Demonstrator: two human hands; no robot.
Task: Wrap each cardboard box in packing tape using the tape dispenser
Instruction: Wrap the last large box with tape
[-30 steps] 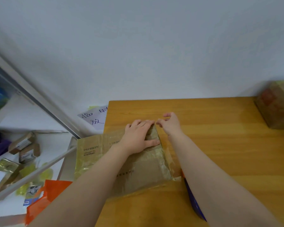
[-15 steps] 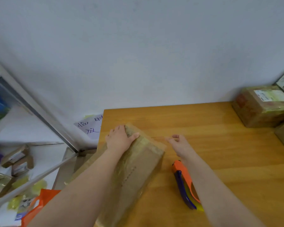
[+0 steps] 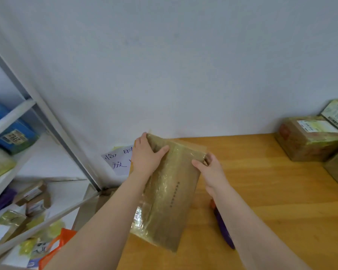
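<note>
We see the left hand (image 3: 147,155) gripping the far left corner of the box (image 3: 170,193), its thumb laid across the top face and its fingers curled round the edge behind. The right hand (image 3: 212,171) grips the far right corner in the same way, with the thumb on the face and the fingers wrapped round the side. Both bare forearms reach in from the bottom of the view. The box is flat and brown, glossy with clear tape that wrinkles along its left side, and a line of small print runs down its face. It is held lengthwise between the hands over the left part of the table (image 3: 271,191), with its far end raised; we cannot tell whether the near end rests on the wood. Just right of the box, the orange and purple dispenser (image 3: 221,225) lies on the table, mostly hidden under the right forearm. At the table's far right, against the wall (image 3: 183,65), stand taped parcels (image 3: 308,142) with labels on top. Left of the table we see a handwritten note (image 3: 116,161) on the wall, then a shelf (image 3: 12,115) with a blue carton (image 3: 15,136), small boxes (image 3: 33,197) below and an orange bag (image 3: 55,245).
</note>
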